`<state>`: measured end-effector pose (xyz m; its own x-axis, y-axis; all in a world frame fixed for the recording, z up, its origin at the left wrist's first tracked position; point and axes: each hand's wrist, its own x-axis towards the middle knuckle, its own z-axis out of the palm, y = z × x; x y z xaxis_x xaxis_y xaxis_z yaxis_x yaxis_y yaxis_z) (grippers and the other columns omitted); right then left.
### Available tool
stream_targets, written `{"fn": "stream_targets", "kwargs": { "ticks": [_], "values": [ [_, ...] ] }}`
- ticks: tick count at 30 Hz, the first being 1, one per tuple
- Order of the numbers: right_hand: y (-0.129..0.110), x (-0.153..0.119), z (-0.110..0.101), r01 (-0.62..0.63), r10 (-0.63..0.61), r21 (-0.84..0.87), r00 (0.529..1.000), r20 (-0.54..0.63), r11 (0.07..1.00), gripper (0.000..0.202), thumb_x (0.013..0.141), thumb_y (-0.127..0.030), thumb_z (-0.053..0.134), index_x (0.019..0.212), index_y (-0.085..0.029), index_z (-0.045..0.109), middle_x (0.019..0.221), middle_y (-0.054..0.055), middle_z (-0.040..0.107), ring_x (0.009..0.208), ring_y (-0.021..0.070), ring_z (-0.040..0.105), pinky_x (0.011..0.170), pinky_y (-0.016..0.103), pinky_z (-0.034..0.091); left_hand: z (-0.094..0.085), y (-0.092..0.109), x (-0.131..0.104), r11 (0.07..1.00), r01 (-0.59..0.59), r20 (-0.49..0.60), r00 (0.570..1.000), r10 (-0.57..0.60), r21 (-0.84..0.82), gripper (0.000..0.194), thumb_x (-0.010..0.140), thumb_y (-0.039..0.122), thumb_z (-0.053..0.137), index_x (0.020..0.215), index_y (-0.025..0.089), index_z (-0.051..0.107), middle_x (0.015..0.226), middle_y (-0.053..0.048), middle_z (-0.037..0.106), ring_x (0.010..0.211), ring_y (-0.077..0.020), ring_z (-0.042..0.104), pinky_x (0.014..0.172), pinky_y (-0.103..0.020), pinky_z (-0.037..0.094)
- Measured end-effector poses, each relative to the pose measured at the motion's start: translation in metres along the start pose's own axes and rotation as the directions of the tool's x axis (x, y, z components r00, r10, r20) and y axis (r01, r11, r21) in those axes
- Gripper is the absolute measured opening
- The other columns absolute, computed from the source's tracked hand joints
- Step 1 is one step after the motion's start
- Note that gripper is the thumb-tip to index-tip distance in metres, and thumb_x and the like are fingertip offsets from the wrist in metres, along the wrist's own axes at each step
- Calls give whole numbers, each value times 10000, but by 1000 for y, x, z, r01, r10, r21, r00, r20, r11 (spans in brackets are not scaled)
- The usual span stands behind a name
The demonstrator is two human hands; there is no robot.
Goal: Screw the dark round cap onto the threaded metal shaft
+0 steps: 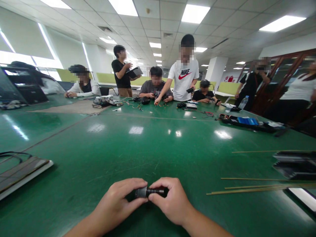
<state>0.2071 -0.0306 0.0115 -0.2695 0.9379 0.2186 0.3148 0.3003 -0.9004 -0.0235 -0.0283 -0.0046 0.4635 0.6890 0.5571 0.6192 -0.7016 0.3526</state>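
Observation:
Low in the middle of the view, both of my hands hold a small dark ribbed cylinder (156, 191) sideways, a little above the green table (118, 158). My left hand (118, 200) has thumb and fingers closed around its wider grey-black end. My right hand (172, 199) pinches the narrower, ringed black part, its fingertips close to the left ones. The far right end is partly covered by my right palm. What kind of thing it is, I cannot make out.
Thin wooden sticks (247, 190) and dark trays (293, 164) lie at right. A flat white-edged panel (27, 174) lies at left. Across the table, several people sit or stand near loose parts. A long black tray (249, 121) with blue items lies at far right.

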Motion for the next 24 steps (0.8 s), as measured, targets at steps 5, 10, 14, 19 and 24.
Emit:
{"fn": "stream_targets", "kwargs": {
  "ticks": [5, 10, 14, 19, 24],
  "values": [
    [-1, 2, -1, 0, 0, 3, 1000, -3, 1000, 94, 727, -177, 770, 817, -189, 796, 735, 14, 736, 676, 168, 650, 630, 246, 459, -1, 0, 0, 1000, 3, 6, 1000, -3, -19, 384, 839, 336, 775, 1194, 292, 635, 1091, 6, 753, 998, -159, 731, 902, -248, 603],
    [0, 2, 0, -6, 6, 3, 1000, -6, 1000, 103, 726, -181, 769, 824, -194, 798, 743, 17, 742, 685, 174, 657, 641, 251, 468, 1, -2, -1, 1000, -5, 7, 1000, 5, -27, 388, 841, 327, 773, 1199, 284, 631, 1102, -11, 750, 1007, -174, 729, 906, -270, 605],
    [1, 1, 0, -10, 10, 6, 1000, -13, 1000, 117, 720, -175, 766, 829, -197, 800, 745, 18, 744, 689, 177, 662, 650, 253, 477, 2, -4, -2, 999, 5, 10, 1000, -5, -34, 401, 840, 320, 775, 1210, 292, 625, 1108, -4, 747, 1019, -169, 724, 917, -267, 600],
    [-1, 0, 0, -8, 8, 17, 1000, -15, 1000, 120, 719, -169, 762, 830, -195, 801, 747, 20, 749, 688, 177, 666, 652, 252, 481, 1, -4, -2, 1000, -5, 11, 1000, 6, -30, 401, 838, 319, 777, 1209, 289, 627, 1106, -7, 748, 1015, -168, 726, 920, -266, 599],
    [-1, 0, 0, 7, -7, 15, 1000, -14, 1000, 120, 723, -177, 765, 835, -199, 801, 750, 19, 749, 690, 174, 664, 657, 253, 480, 1, -4, -2, 1000, 6, 16, 1000, -6, -20, 387, 839, 325, 773, 1200, 276, 641, 1104, -24, 749, 1015, -180, 728, 920, -270, 599]
  ]
}}
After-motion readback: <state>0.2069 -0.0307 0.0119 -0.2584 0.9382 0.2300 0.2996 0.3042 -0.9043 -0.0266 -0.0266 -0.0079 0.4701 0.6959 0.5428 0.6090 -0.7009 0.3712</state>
